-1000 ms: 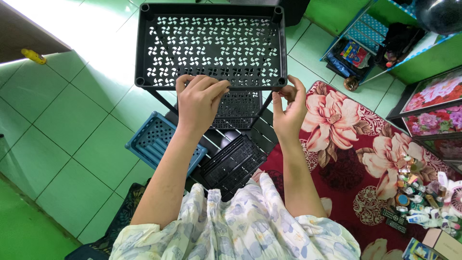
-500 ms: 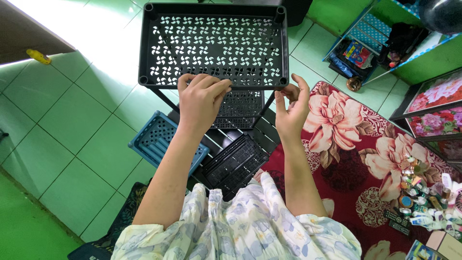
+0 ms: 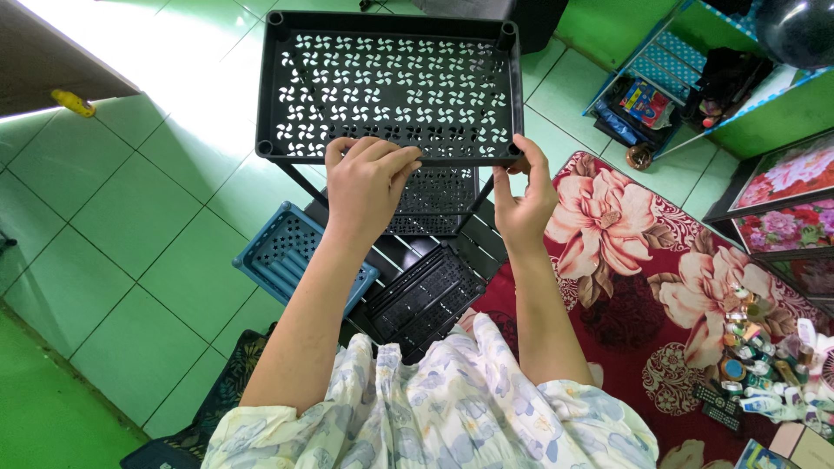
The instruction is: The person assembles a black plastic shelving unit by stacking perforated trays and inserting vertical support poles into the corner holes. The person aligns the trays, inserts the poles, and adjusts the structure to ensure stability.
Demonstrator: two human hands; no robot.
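A black plastic shelf tray (image 3: 391, 87) with pinwheel-shaped holes sits on thin black legs, forming the top of a rack. My left hand (image 3: 367, 187) grips the middle of its near rim, fingers curled over the edge. At the near right corner my right hand (image 3: 525, 201) pinches the rim, thumb on top by the corner socket. A lower black tray (image 3: 434, 198) of the same rack shows beneath, between my hands.
On the green tiled floor lie a blue perforated tray (image 3: 291, 252) and more black trays (image 3: 421, 300). A red floral rug (image 3: 660, 278) covers the right, with small bottles and remotes (image 3: 751, 365). A blue shelf (image 3: 660, 78) and framed flower pictures (image 3: 782, 200) stand at the right.
My right hand has closed in from beside the corner and now grips the tray's near right corner. The left hand stays on the rim.
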